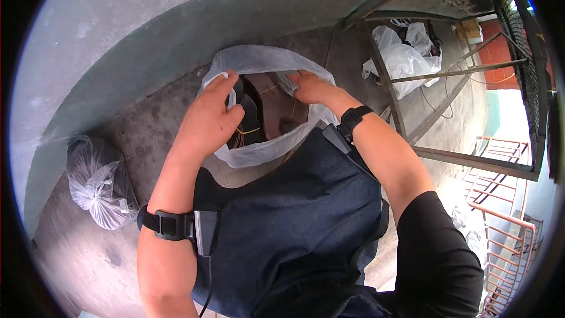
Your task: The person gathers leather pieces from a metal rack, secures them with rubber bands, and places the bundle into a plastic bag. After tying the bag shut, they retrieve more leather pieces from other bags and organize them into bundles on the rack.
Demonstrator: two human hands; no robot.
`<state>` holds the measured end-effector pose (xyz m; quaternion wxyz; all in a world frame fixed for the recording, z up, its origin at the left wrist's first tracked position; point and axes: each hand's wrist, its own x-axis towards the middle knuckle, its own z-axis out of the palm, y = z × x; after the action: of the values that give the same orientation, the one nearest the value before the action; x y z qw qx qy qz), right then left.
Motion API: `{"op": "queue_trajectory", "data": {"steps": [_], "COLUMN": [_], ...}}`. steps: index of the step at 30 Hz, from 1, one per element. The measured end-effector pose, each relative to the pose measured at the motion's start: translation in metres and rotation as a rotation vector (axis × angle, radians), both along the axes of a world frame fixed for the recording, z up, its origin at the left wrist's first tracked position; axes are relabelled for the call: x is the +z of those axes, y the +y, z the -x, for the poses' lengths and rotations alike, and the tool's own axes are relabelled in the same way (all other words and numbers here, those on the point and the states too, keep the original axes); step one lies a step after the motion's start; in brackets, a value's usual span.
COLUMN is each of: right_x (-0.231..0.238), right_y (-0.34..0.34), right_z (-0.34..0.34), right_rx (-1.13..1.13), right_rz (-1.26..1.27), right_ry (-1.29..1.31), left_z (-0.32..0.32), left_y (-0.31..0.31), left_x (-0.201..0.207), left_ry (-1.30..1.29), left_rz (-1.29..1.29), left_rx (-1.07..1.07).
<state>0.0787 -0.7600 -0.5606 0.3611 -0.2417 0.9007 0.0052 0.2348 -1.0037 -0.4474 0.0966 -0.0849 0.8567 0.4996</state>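
Looking down from my head camera, I see both my hands at the mouth of a translucent white plastic bag [259,62] that stands on the concrete floor [147,118] just ahead of my dark apron [294,218]. My left hand [209,118] is closed on the bag's left rim, fingers curled over the edge. My right hand [312,86] pinches the right rim, pulling the mouth open. Inside the bag lie dark items with thin yellowish cords [250,121]; I cannot tell exactly what they are.

I judge the step in hand to be holding the bag open or gathering its rim. The next move, as I read it, calls for a steady grip on both edges so the thin plastic neither slips nor tears.

Around me: a tied clear bag [97,179] of dark contents sits on the floor to my left, well apart. Another white bag [403,53] rests beyond a rusty metal frame [429,118] to my right. That frame stands near my right elbow and could hinder a wide swing. Black bands with small devices sit on both my wrists
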Motion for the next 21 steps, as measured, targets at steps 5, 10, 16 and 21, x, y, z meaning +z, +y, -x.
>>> {"op": "queue_trajectory", "data": {"steps": [5,10,16,21], "right_x": [0.026,0.034,0.079,0.13], "right_y": [-0.005,0.006,0.038,0.083], "right_z": [0.007,0.006,-0.011,-0.037], "right_rx": [-0.066,-0.016,-0.072,-0.066], "right_rz": [0.145,0.161,0.31,0.221], "right_ry": [-0.068,-0.068,-0.187,-0.291], "left_z": [-0.002,-0.004,-0.016,-0.043], "left_y": [0.0,-0.001,-0.001,0.031], "left_x": [0.002,0.001,0.041,0.07], "left_ry": [0.017,0.067,-0.066,0.092], "left_rz": [0.029,0.044,0.384,0.342], "left_rx": [-0.035,-0.026,-0.004,0.139]}}
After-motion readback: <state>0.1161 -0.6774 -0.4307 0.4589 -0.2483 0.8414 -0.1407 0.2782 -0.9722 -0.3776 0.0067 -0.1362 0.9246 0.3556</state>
